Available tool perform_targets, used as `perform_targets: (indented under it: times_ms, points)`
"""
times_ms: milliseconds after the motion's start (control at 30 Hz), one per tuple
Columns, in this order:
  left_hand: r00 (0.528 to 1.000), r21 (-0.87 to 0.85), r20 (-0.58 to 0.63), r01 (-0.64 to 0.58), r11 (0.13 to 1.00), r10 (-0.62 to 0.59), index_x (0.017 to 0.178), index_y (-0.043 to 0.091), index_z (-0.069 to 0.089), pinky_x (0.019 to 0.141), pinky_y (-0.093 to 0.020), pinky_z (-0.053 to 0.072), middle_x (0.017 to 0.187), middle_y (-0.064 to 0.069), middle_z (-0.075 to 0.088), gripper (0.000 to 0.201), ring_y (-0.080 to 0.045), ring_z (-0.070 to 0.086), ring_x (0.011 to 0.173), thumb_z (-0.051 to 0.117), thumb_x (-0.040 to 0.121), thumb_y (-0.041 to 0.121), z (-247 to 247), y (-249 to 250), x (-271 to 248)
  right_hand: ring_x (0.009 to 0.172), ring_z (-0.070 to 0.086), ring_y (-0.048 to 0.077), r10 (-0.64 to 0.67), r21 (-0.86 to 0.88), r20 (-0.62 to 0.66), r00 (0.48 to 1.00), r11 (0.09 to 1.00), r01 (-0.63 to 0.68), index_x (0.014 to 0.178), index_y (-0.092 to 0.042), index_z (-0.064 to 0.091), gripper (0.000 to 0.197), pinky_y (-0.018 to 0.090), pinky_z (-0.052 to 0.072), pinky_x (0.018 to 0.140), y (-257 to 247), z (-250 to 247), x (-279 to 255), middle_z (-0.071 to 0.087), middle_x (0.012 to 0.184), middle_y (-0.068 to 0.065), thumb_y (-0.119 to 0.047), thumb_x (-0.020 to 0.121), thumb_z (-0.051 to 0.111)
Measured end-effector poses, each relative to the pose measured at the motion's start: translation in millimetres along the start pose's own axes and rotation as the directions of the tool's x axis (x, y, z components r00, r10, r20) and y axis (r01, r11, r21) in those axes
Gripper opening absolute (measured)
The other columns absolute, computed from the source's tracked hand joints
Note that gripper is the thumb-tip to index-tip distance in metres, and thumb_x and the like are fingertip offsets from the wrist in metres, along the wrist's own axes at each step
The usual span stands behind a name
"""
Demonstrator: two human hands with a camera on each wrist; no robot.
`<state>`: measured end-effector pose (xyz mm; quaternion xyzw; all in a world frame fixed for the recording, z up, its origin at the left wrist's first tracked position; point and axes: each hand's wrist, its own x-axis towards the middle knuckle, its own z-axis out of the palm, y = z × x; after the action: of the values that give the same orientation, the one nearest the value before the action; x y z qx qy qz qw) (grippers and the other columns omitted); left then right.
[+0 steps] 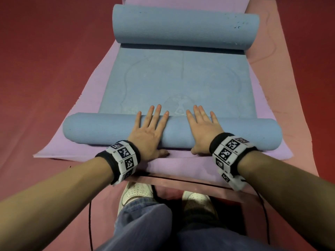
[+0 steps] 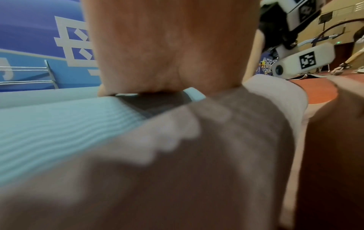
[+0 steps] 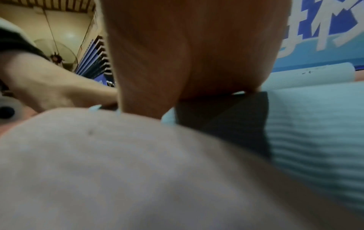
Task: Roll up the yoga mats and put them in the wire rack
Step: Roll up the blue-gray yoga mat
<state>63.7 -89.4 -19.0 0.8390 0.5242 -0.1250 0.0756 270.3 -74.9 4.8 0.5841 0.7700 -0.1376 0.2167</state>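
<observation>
A blue yoga mat point(image 1: 177, 82) lies on a purple mat point(image 1: 181, 167), which lies on a pink mat point(image 1: 272, 51). Its near end is a roll point(image 1: 90, 130) across the head view, and its far end is curled into a thicker roll point(image 1: 184, 28). My left hand point(image 1: 148, 131) and right hand point(image 1: 202, 129) lie flat on top of the near roll, fingers straight and spread, thumbs tucked at its near side on the purple mat. In the wrist views the left palm point(image 2: 173, 46) and right palm point(image 3: 197, 46) press on the ribbed blue roll point(image 2: 59, 124) point(image 3: 315, 132).
Red floor point(image 1: 45, 60) surrounds the mats. My feet in white shoes point(image 1: 136, 192) stand at the near end of the pink mat, with black cables point(image 1: 89, 223) hanging beside my legs. A metal rack rail point(image 2: 47, 74) shows before a blue wall banner.
</observation>
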Motion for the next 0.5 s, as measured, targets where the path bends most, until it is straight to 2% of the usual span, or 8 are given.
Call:
perform_targets:
  times_ms: [67,133,300,400,500]
  points:
    - [0.999,0.044,0.001,0.033,0.998,-0.033,0.155,0.013,-0.021,0.120,-0.061,-0.003,0.162,-0.018,-0.025,0.131,-0.036,-0.020,0.151,0.062,0.075,0.075,-2,5,0,0.151,-0.012,0.028,0.033,-0.045,-0.062,0.998,0.998,-0.035,0.155,-0.013,-0.012,0.132,0.054,0.002,0.121,-3,3,3,-0.016,0.163,0.016,-0.040,0.068,0.083]
    - [0.999,0.105,-0.002,0.049,0.993,-0.049,0.155,0.012,-0.022,0.120,-0.061,-0.004,0.162,-0.022,-0.022,0.133,-0.039,-0.019,0.151,0.067,0.075,0.069,-3,11,0,0.152,-0.004,0.031,0.039,-0.083,-0.099,0.994,0.995,-0.047,0.155,-0.012,-0.010,0.129,0.053,0.006,0.122,-5,8,0,-0.012,0.163,0.020,-0.039,0.070,0.083]
    - [0.997,0.136,-0.015,0.071,0.988,-0.070,0.155,0.022,-0.024,0.120,-0.063,-0.003,0.164,-0.024,-0.011,0.141,-0.042,-0.013,0.151,0.075,0.066,0.069,-10,14,10,0.150,0.013,0.036,-0.017,-0.139,-0.116,0.993,0.990,0.001,0.155,-0.007,-0.005,0.115,0.051,0.014,0.121,-6,14,-12,0.002,0.161,0.027,-0.038,0.079,0.075]
    - [0.999,0.125,0.033,0.002,0.992,-0.007,0.158,0.019,-0.011,0.121,-0.060,-0.003,0.160,-0.022,0.021,0.126,-0.040,0.007,0.152,0.071,0.072,0.062,-19,10,7,0.148,0.021,0.034,-0.054,-0.139,-0.136,0.989,0.990,0.035,0.156,-0.009,0.002,0.109,0.050,0.021,0.119,-5,2,-24,0.012,0.161,0.025,-0.039,0.079,0.073]
    - [0.992,0.081,-0.059,-0.111,0.991,0.116,0.155,0.013,0.020,0.122,-0.059,0.011,0.137,-0.019,0.052,0.113,-0.042,0.036,0.142,0.073,0.066,0.060,-33,5,-14,0.145,0.028,0.032,-0.106,-0.132,-0.173,0.979,0.988,0.084,0.156,-0.010,0.008,0.107,0.047,0.025,0.118,-7,-17,-53,0.018,0.160,0.023,-0.039,0.077,0.073]
